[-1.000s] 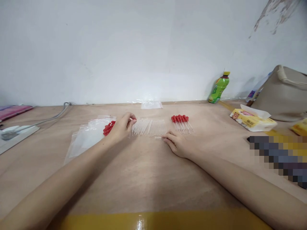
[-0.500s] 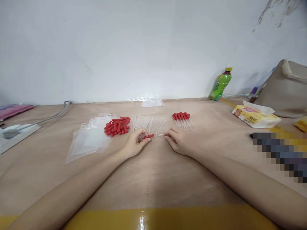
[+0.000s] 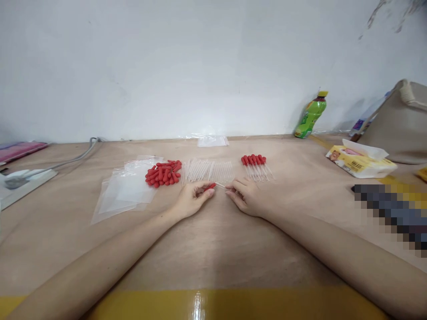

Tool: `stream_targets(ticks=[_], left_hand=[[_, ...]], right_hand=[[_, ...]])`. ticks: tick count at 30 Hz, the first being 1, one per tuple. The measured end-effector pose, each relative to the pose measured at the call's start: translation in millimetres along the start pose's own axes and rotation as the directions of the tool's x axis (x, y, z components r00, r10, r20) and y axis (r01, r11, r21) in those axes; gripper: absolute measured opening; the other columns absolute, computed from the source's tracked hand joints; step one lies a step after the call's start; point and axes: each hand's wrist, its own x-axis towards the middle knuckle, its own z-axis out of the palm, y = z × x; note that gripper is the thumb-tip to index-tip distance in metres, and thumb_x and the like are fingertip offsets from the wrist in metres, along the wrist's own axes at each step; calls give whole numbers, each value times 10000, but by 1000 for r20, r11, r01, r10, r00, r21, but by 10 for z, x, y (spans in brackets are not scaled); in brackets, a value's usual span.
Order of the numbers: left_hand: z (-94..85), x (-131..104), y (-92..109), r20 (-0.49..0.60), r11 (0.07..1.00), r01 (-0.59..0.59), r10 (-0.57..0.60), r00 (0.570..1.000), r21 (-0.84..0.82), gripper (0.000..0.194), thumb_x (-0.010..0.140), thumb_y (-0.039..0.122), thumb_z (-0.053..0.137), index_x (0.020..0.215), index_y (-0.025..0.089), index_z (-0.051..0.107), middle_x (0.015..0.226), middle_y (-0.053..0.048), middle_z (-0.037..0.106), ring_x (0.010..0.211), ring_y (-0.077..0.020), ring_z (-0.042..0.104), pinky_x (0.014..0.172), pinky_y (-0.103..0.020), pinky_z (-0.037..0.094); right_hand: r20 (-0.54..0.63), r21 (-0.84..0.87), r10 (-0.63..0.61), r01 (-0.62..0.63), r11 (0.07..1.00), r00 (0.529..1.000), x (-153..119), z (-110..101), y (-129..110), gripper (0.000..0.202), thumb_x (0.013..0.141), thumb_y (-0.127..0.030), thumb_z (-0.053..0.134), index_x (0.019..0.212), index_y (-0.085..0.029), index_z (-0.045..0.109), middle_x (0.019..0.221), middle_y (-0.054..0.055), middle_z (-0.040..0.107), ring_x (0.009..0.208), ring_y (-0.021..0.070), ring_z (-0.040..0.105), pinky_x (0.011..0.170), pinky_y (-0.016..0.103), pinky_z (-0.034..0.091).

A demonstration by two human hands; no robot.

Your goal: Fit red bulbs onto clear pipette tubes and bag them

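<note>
My left hand (image 3: 193,199) pinches a red rubber bulb (image 3: 211,186), its narrow end pointing right. A thin clear tube (image 3: 220,185) is held in the fingertips of my right hand (image 3: 245,195), and its left end meets the bulb's mouth. Behind my hands lies a row of clear tubes (image 3: 203,170). To their left is a heap of red bulbs (image 3: 163,174), partly over clear plastic bags (image 3: 125,189). Several droppers with red bulbs (image 3: 254,160) lie side by side behind my right hand.
A green bottle (image 3: 312,115) leans against the wall at the back right. Nearer are a yellow tissue box (image 3: 360,163) and a beige bag (image 3: 396,124). A grey cable (image 3: 75,159) runs along the left. A small plastic bag (image 3: 212,141) lies by the wall.
The gap between the red bulb and the clear tube has closed; they now touch. My left hand has shifted slightly right, and the view has moved a little.
</note>
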Motion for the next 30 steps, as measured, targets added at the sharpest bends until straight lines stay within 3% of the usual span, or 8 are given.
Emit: stream_targets(ticks=[4, 9, 17, 22, 24, 27, 30], left_hand=[[2, 13, 26, -2, 999, 36, -36, 999, -6, 270, 768, 338, 577, 900, 108, 627, 759, -58, 660, 670, -143, 621, 656, -263, 507], [-29, 2, 38, 2, 1000, -18, 18, 1000, 9, 231, 774, 318, 560, 836, 107, 632, 625, -15, 608, 553, -98, 560, 570, -217, 479], [-45, -41, 26, 137, 972, -135, 109, 985, 194, 194, 808, 299, 534, 868, 167, 663, 725, -23, 654, 638, -126, 586, 597, -228, 475], [-18, -67, 92, 97, 882, -242, 222, 970, 404, 192, 828, 280, 517, 925, 205, 664, 855, -28, 684, 763, -157, 615, 709, -263, 469], [-18, -67, 96, 61, 865, -253, 252, 966, 433, 198, 826, 277, 524, 954, 211, 659, 870, -29, 686, 760, -158, 618, 714, -268, 470], [-32, -55, 77, 40, 892, -223, 226, 973, 394, 211, 807, 297, 555, 969, 205, 656, 896, -31, 689, 776, -161, 626, 727, -271, 481], [-45, -38, 51, 39, 938, -137, 131, 991, 319, 234, 794, 328, 567, 959, 190, 658, 904, -37, 690, 791, -169, 631, 733, -282, 496]], right_hand=[[7, 28, -14, 14, 999, 1000, 15, 4, -29, 141, 865, -226, 435, 870, -158, 559, 740, 39, 584, 668, 129, 506, 639, 262, 374], [23, 64, -38, 36, 997, 999, 5, 12, 2, 140, 864, -216, 445, 874, -167, 576, 749, 28, 596, 673, 123, 505, 666, 270, 356], [157, -6, -76, 78, 997, 985, 6, -93, 79, 188, 875, -247, 441, 894, -202, 622, 804, 24, 623, 661, 119, 521, 692, 301, 319], [97, -185, -111, 127, 974, 989, -13, -44, 61, 229, 874, -207, 413, 881, -197, 642, 768, 39, 619, 619, 121, 490, 659, 305, 314], [50, -184, -108, 115, 976, 993, -28, 0, 80, 231, 877, -202, 405, 906, -190, 634, 767, 48, 607, 643, 131, 498, 654, 299, 335], [-22, -78, -52, 50, 996, 998, -45, 29, 123, 201, 879, -248, 424, 960, -180, 595, 812, 57, 594, 723, 148, 519, 683, 290, 387], [14, 11, 12, -12, 1000, 1000, -39, -14, 115, 175, 881, -248, 413, 905, -176, 571, 823, 58, 584, 763, 153, 532, 689, 277, 419]])
